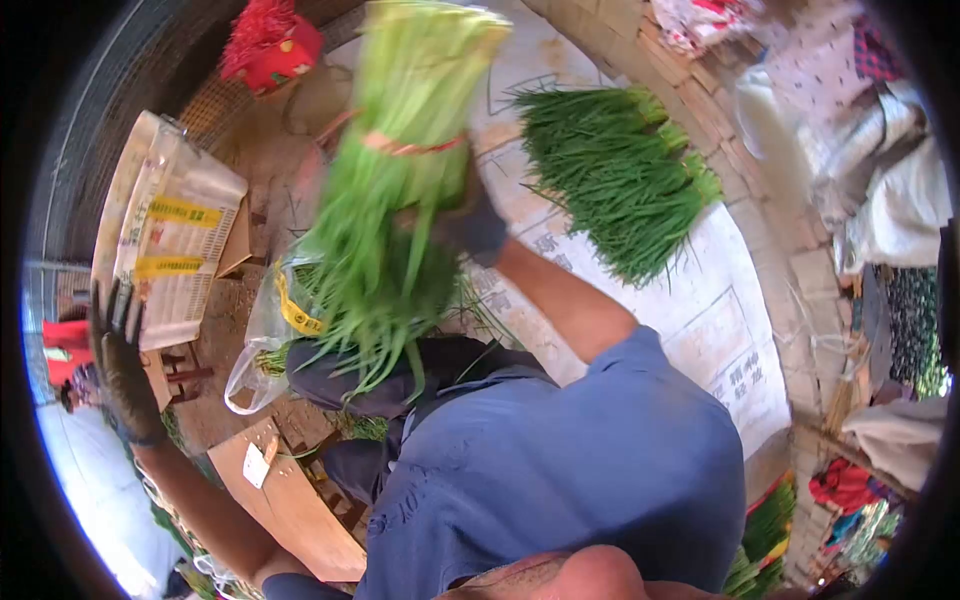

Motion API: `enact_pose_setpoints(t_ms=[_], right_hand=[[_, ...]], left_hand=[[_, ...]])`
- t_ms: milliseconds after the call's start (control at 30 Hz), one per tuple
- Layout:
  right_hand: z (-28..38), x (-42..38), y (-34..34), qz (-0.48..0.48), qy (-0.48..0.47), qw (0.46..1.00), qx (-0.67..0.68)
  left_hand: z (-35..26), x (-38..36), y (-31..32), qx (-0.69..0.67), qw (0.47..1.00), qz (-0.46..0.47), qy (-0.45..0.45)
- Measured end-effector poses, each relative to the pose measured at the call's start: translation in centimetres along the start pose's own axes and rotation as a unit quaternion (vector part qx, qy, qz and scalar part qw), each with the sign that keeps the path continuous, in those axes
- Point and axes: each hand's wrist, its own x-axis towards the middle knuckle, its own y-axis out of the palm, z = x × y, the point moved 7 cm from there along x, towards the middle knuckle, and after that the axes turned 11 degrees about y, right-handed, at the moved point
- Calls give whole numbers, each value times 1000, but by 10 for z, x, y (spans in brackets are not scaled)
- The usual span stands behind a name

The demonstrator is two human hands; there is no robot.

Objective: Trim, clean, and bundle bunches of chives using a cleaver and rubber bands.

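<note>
A big bunch of green chives (pixel 400 210), bound with an orange-red band (pixel 410 146), is held up in front of me, slightly blurred. Its pale cut ends point away and its green leaves hang down toward my knee. My right hand (pixel 475 222), in a dark glove, grips the bunch from its right side; the fingers are partly hidden behind the leaves. Off to the left, my left hand (pixel 125 370), also in a dark glove, is raised with its fingers spread, holding nothing. It is nearest to a white plastic crate (pixel 185 250).
Several tied chive bunches (pixel 620 180) lie side by side on a white printed sheet (pixel 720 310). A clear plastic bag (pixel 258 365) holds more greens by my knee. A wooden board (pixel 285 500) is at lower left, a red bag (pixel 285 60) at the back, and white sacks (pixel 890 190) at right.
</note>
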Motion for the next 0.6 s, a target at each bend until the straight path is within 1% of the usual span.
enact_pose_setpoints(t_ms=[33,67,100,133,167,200,233,300,367,400,433,467,500,567,600], right_hand=[[-13,-19,-48,-7,50,994,97],[-35,-46,-100,-79,108,983,123],[-41,-70,-145,-136,104,982,77],[-47,-96,-189,-193,105,975,30],[-32,-122,-221,-283,47,955,-73],[-39,-156,-257,-316,42,946,-59],[-49,-192,-293,-348,38,936,-45],[-57,-256,-360,-428,22,901,-72],[-59,-316,-409,-501,42,864,-17],[-79,-352,-467,-518,64,853,-21],[-76,-371,-498,-541,73,837,-36],[-71,-390,-528,-564,83,820,-51],[-49,-399,-539,-596,77,795,-78],[-38,-418,-617,-619,101,760,-173],[-25,-408,-623,-645,128,742,-129]], left_hand=[[29,-9,-2,-76,994,-14,-80],[61,-26,-15,-99,986,11,-130],[95,-45,-33,-62,981,57,-174],[112,-63,-38,-29,971,30,-237],[145,-83,-59,-61,951,-25,-301],[181,-102,-84,-56,946,-44,-315],[217,-130,-112,-76,936,-34,-341],[232,-166,-126,-49,910,-34,-410],[249,-199,-143,-28,882,-40,-468],[255,-211,-156,-14,881,-25,-473],[259,-221,-171,2,884,-2,-467],[261,-225,-184,36,899,68,-430],[254,-219,-181,87,916,160,-358],[217,-223,-190,73,900,40,-429],[200,-219,-187,60,884,-39,-462]])
